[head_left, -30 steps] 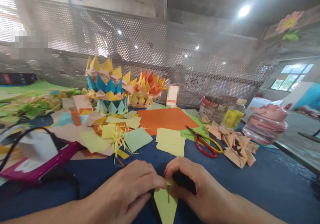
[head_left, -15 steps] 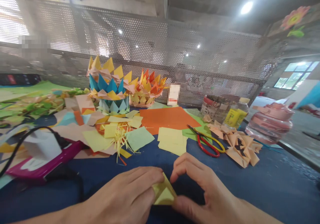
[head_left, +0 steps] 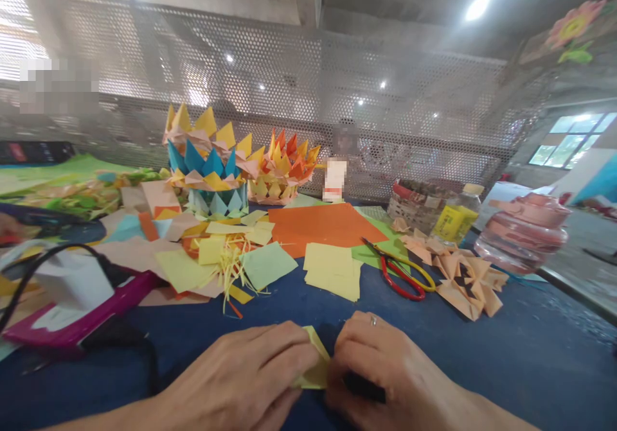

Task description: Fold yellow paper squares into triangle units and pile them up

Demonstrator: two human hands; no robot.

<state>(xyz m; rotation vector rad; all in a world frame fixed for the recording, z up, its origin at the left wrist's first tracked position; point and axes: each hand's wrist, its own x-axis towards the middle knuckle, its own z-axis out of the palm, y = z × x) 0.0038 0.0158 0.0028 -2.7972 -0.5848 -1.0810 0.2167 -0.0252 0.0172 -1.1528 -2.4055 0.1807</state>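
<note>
A small folded piece of yellow paper (head_left: 315, 368) lies on the dark blue tabletop between my hands, partly hidden by fingers. My left hand (head_left: 260, 370) covers its left side, fingers closed over it. At its right edge is my right hand (head_left: 385, 367), with a ring on one finger. Those fingers are curled, and the thumb and forefinger close on the paper's right corner. Just beyond my hands sits a stack of yellow paper squares (head_left: 330, 270). Red-and-yellow-handled scissors (head_left: 402, 277) lie to the right of that stack, beside folded peach paper pieces (head_left: 467, 283).
Orange paper (head_left: 322, 225) lies behind the stack. Folded-paper crowns (head_left: 207, 167) stand at back left. Scraps and a magenta power strip (head_left: 87, 315) with cable occupy the left. A yellow-labelled bottle (head_left: 457, 216) and pink bottle (head_left: 523, 232) stand right. Something skin-coloured, perhaps a hand, shows far left.
My right hand's fingers have come down and curled in against the paper's right edge. More of the paper is now covered. A dark, blurred shape has appeared at the far left edge.
</note>
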